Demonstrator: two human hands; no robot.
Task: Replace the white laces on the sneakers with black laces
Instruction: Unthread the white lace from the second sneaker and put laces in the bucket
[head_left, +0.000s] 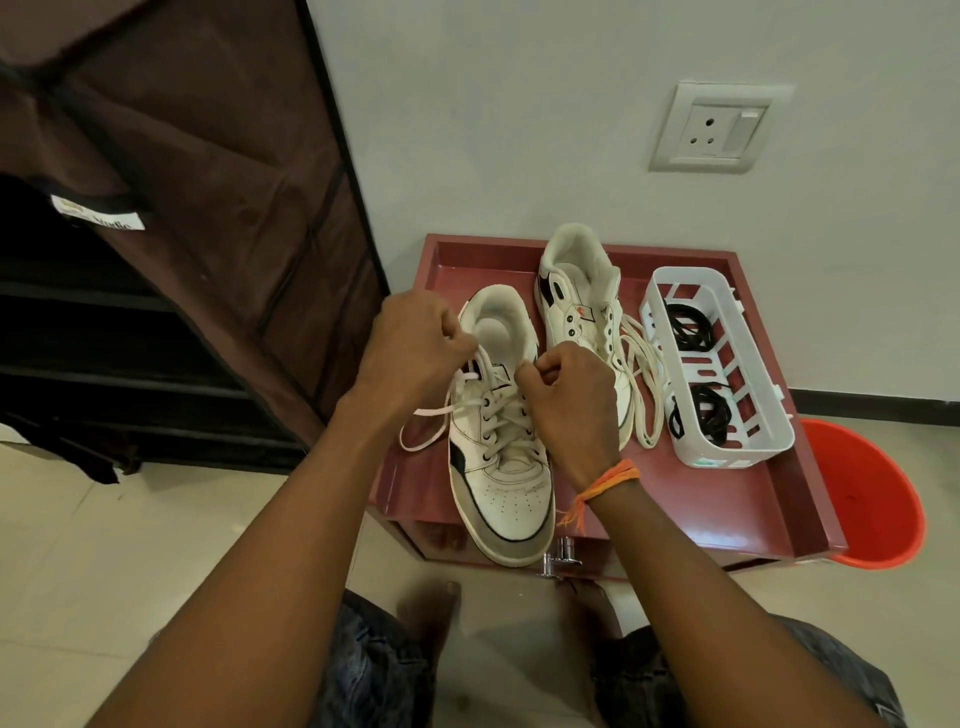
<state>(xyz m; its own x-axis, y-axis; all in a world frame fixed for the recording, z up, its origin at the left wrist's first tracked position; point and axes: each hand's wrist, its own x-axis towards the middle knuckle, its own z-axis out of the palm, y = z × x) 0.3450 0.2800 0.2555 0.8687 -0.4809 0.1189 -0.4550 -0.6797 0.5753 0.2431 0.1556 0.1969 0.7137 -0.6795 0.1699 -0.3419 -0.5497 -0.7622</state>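
Both hands work at frame centre, over the collar of the near sneaker (498, 457). The left hand (410, 343) is curled, pinching the white lace (431, 431) at the top left eyelets; the loose end loops onto the tray at the left of the shoe. The right hand (566, 384) is curled too, fingertips pinched at the top right eyelets, apparently on the other run of the same lace, though the contact point is hidden. The hands are near each other but apart, one per eyelet row, which suits drawing the lace out evenly from the top down. The lower rows are still threaded, so unlacing of this shoe appears to be at an early stage.

The shoe stands toe toward the person on a red tray (727, 499), heel toward the wall. Just right of it, the second sneaker (576, 291) lies with its white lace slack and spilling onto the tray. At right of centre, a white basket (779, 415) holds the black laces (709, 410) coiled, within reach for the next stage.

An orange bucket (878, 499) sits behind the tray at right; a brown fabric rack (208, 208) fills the upper left
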